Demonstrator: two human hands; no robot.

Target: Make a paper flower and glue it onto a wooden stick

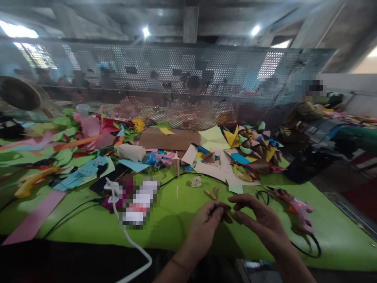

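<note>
My left hand [207, 220] is closed in a pinch above the green table [173, 232]. Its fingertips hold something small and dark that I cannot make out. Close beside it, my right hand [260, 220] has its thumb and index finger apart, near the left fingertips. Just beyond the left hand lie a thin yellowish stick [210, 195] and a small brown curled piece [216, 192]. A pink glue gun [302, 214] with a lit red light rests to the right of my right hand.
Coloured paper pieces [88, 133] heap along the back. Folded paper shapes [253, 141] pile at the right, near yellow-and-red-handled scissors [245, 173]. A yellow-handled tool [35, 182], a white cable [129, 239] and a blurred-out rectangular object [141, 204] lie leftward. A perforated metal screen [165, 74] stands behind.
</note>
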